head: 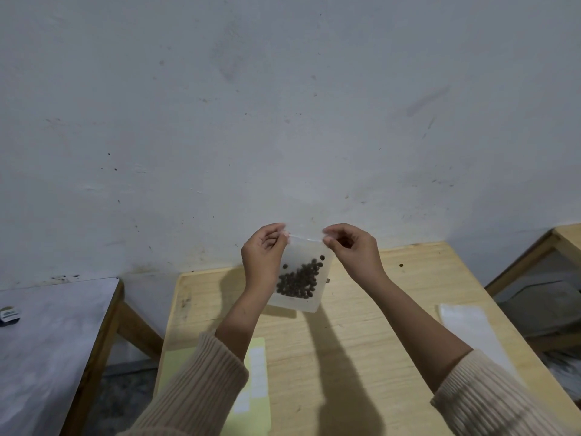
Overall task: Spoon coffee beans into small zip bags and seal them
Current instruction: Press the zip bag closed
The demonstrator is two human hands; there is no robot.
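Observation:
A small clear zip bag hangs in the air above the wooden table, with dark coffee beans heaped in its lower part. My left hand pinches the bag's top left corner. My right hand pinches the top right corner. The zip strip is stretched straight between the two hands. No spoon or bean container is in view.
A yellow-green sheet lies at the table's near left, partly under my left sleeve. A flat white bag or paper lies at the right. One loose bean sits near the wall. A grey-topped table stands to the left.

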